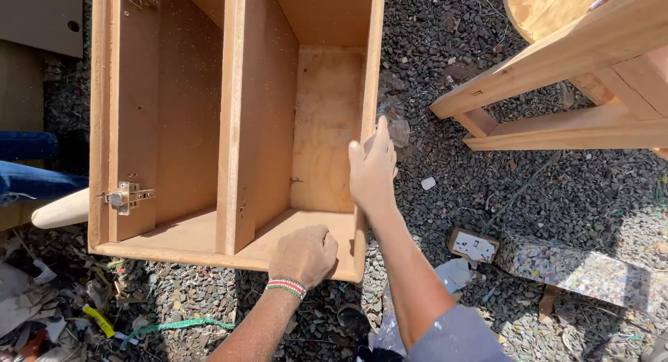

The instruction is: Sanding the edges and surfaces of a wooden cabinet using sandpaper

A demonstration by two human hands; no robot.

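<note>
An open wooden cabinet (188, 125) lies on dark gravel, with a vertical divider (233, 118) splitting its inside into two bays. My left hand (303, 255), a beaded band on its wrist, is curled in a fist over the cabinet's near panel at the right bay. My right hand (372, 169) reaches in from the lower right, and its fingers wrap around the edge of the right side panel (371, 63). Nothing else shows in either hand.
Two metal hinges (127, 196) sit on the cabinet's left panel. A pale timber frame (557, 66) and a round wooden top (543, 7) stand at the upper right. A person's leg in blue jeans (31, 182) is at the left. A small white box (473, 245), a speckled block (577, 268) and litter with a green cord (174, 326) lie on the gravel.
</note>
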